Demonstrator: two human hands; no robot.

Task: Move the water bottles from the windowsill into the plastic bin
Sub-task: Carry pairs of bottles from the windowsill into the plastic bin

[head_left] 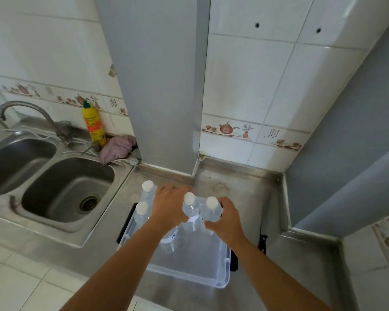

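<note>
Inside the plastic bin [220, 269] stand four water bottles [190, 212], hands gripping two.

We see clear, glossy plastic water bottles [190, 212] with matt white caps standing in a translucent, smooth plastic bin [189, 261]. The worktop [245, 198] is dull brushed metal, stained toward 12 o'clock; the sink [61, 194] at 9 o'clock is the same metal. At 10 o'clock lie a crumpled pinkish cloth [117, 147] and a shiny yellow plastic bottle [93, 124]. The wall tiles [256, 75] are glossy.
</note>
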